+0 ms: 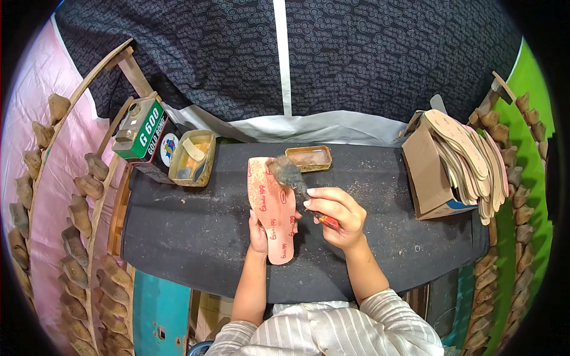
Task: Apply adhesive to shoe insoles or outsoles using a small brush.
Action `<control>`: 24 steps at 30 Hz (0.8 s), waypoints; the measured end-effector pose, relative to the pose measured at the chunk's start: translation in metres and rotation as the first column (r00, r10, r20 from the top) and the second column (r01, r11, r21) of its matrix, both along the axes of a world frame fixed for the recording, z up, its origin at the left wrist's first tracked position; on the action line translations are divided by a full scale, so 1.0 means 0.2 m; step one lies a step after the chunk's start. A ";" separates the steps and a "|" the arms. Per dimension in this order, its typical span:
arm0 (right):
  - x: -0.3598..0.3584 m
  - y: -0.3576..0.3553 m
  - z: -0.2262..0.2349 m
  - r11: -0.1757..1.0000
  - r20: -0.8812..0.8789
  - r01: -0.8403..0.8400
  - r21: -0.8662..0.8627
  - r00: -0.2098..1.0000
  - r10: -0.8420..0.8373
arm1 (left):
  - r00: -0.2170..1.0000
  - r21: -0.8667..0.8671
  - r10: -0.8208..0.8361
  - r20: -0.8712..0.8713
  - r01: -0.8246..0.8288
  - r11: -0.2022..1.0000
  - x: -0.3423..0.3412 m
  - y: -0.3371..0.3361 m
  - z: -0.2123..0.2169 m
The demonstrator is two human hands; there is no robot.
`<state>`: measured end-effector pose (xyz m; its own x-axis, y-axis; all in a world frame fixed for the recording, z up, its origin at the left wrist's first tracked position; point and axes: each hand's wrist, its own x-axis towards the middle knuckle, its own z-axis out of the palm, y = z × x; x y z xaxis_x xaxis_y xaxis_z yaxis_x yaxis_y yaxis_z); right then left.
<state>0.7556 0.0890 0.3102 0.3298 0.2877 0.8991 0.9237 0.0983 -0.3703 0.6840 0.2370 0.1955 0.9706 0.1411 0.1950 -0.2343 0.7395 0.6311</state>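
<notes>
item: pink shoe insole, at mid work table, propped up on the left hand, fingers curled behind its lower half. right hand closed around a red-handled glue brush, bristles on the insole's upper end. risks: brush may drip onto the dark cover; thin insole may flex and slip. room: open glue tin at far left edge, shallow tray just beyond the brush, box of insoles at right edge; near edge open.

green-labelled tin far left, open cardboard box right
</notes>
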 end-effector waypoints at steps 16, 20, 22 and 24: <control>0.01 -0.04 -0.03 0.974 -0.029 -0.191 -0.123 0.982 0.189 | 0.957 -0.042 0.237 -0.167 -0.247 0.968 0.01 -0.02 0.06; 0.01 -0.01 -0.03 0.986 0.000 -0.158 -0.059 0.987 0.158 | 0.967 0.017 0.239 -0.091 -0.239 0.971 0.00 0.01 0.03; 0.01 0.03 -0.03 0.995 0.094 -0.097 -0.028 0.991 0.100 | 0.984 0.060 0.174 0.027 -0.176 0.983 0.00 0.03 -0.01; 0.01 0.02 -0.04 0.988 0.071 -0.130 -0.079 0.988 0.136 | 0.969 0.055 0.243 -0.045 -0.240 0.969 0.00 0.04 -0.03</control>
